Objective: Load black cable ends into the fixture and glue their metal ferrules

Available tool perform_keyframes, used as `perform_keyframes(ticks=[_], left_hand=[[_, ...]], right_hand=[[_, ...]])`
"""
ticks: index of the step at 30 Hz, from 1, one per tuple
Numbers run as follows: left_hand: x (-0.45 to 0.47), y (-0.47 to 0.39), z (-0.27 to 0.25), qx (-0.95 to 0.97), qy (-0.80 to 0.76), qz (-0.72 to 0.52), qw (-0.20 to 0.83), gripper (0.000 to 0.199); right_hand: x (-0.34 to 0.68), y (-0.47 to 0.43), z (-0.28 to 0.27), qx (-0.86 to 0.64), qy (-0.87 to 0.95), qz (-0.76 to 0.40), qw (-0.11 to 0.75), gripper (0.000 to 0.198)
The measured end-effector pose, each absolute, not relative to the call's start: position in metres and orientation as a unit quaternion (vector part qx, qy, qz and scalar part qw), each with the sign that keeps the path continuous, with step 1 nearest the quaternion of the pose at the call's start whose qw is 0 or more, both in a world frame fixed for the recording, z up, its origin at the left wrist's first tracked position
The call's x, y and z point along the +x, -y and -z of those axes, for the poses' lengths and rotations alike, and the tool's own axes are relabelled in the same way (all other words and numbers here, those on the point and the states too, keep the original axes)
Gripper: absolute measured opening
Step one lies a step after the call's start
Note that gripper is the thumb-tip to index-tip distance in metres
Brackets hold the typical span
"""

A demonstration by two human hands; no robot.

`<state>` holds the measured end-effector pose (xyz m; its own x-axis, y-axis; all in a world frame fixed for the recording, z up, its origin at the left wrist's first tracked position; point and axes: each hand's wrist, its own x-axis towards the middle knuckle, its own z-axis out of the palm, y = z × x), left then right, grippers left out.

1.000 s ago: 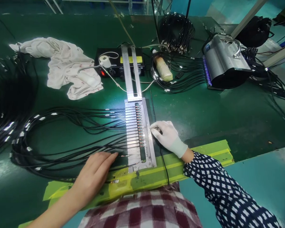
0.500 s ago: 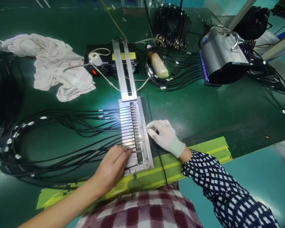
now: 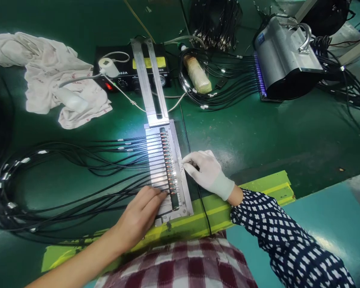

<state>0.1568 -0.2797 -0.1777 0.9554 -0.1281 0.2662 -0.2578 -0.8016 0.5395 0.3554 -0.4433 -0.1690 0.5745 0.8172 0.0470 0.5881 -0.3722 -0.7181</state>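
Observation:
A metal fixture [image 3: 184, 188] lies in front of me, with a row of small cable connectors [image 3: 169, 162] along its slot. Black cables [image 3: 129, 162] run from the connectors out to the left. My left hand [image 3: 145, 204] is bare and rests at the fixture's lower left part, its fingers closed around a black cable close to the lowest connectors. The fingertips partly hide that cable. My right hand [image 3: 208, 172], in a white glove, is at the fixture's right edge with thumb and forefinger pinched together. What lies between those fingertips is too small to make out.
A slotted metal plate [image 3: 144, 80] extends from the fixture's top over a black control box [image 3: 126, 76]. White cloth [image 3: 54, 80] lies left. A wrapped bottle [image 3: 198, 74] and a silver curved-top machine [image 3: 283, 60] with cables stand right. Yellow-green tape [image 3: 264, 188] lines the front edge.
The camera view has shifted slightly, so the bench things sit a little differently in the picture. Both hands keep nearly the same places at the fixture.

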Motion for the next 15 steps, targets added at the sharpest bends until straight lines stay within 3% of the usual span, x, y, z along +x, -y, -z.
perform_keyframes(ticks=[3,9,15], left_hand=[[0.154,0.278,0.178,0.942,0.116,-0.101,0.297,0.039],[0.136,0.278,0.181,0.979,0.075,-0.075,0.173,0.05],[0.134,0.277,0.174,0.978,0.073,-0.064,0.187,0.051]], right_hand=[[0.355,0.443,0.169,-0.813,0.433,-0.161,0.355,0.008],[0.357,0.442,0.17,-0.813,0.433,-0.169,0.351,0.008],[0.353,0.443,0.168,-0.819,0.425,-0.164,0.348,0.008]])
